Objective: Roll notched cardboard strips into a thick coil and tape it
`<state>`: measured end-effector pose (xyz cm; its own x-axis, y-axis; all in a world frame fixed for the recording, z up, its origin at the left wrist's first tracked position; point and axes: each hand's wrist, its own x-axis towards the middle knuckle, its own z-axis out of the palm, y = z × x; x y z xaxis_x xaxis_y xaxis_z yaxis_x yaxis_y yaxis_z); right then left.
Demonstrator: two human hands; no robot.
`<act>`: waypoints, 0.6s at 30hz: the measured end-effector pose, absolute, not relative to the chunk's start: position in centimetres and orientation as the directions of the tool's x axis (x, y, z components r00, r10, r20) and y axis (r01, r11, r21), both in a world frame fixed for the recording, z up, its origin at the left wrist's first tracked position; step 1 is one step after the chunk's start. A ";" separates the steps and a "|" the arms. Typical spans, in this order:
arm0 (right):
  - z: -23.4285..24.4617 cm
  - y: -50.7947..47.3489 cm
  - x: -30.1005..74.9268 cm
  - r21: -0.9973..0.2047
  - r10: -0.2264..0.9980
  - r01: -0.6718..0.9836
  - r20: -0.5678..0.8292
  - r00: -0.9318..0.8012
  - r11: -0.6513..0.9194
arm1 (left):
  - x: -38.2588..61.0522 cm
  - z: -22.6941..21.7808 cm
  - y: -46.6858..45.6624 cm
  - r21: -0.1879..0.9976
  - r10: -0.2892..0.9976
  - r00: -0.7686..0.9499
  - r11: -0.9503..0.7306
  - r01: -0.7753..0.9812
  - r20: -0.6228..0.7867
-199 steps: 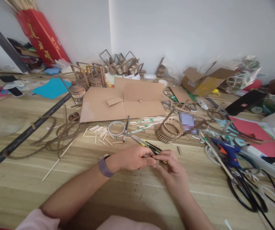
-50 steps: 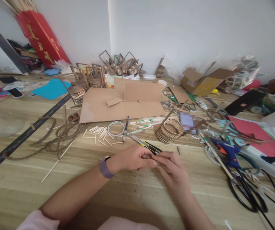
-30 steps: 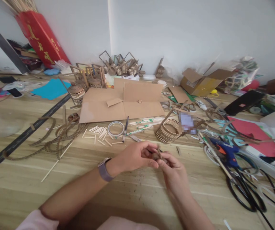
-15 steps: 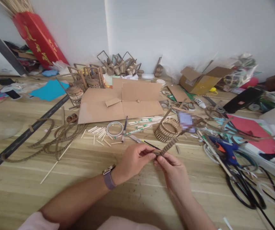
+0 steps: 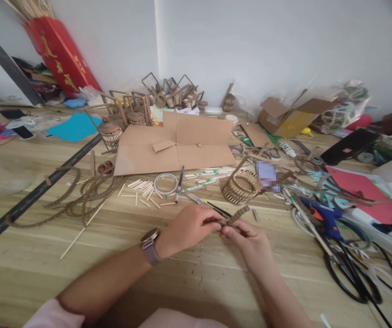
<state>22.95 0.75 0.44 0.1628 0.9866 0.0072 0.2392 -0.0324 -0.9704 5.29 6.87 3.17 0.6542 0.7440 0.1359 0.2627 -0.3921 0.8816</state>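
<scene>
Both hands meet over the wooden surface (image 5: 114, 246). My left hand (image 5: 191, 225) pinches the near end of a corrugated cardboard strip (image 5: 239, 213) between thumb and fingertips (image 5: 213, 222). My right hand (image 5: 252, 241) is closed on the same end from below, fingers (image 5: 229, 230) touching the left ones. The strip is held clear of the surface. Its free end sticks out up and to the right, past my right knuckles.

A yellow-black utility knife (image 5: 213, 207) lies just behind my fingers. A ribbed cardboard ring (image 5: 240, 186) lies further back. The blue glue gun (image 5: 321, 216) is well apart, to the right. Watch (image 5: 150, 239) on left wrist.
</scene>
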 end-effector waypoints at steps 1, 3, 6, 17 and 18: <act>0.5 0.7 22.9 -0.970 0.986 0.240 0.011 0.169 -0.031 | 5.4 3.0 6.8 0.892 0.752 0.647 -0.372 0.257 0.127; 0.5 0.7 22.8 -0.971 0.983 0.238 0.019 0.185 -0.026 | 5.6 2.8 6.6 0.914 0.770 0.628 -0.326 0.243 0.107; 0.4 0.6 22.6 -0.969 0.977 0.245 0.036 0.209 -0.017 | 5.8 2.5 6.3 0.937 0.792 0.605 -0.266 0.227 0.079; -0.5 0.0 22.4 -0.954 0.900 0.232 0.265 0.345 0.191 | 5.6 2.1 7.3 0.997 0.754 0.652 0.074 0.028 -0.074; -0.3 -0.1 22.4 -0.948 0.899 0.225 0.291 0.327 0.225 | 5.5 2.0 7.5 0.992 0.732 0.675 0.124 0.003 -0.094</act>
<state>22.39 -0.06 -0.31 0.3273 0.8991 0.2908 0.2250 0.2248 -0.9481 5.55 7.46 2.03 0.6746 0.7322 -0.0938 0.0031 0.1242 0.9922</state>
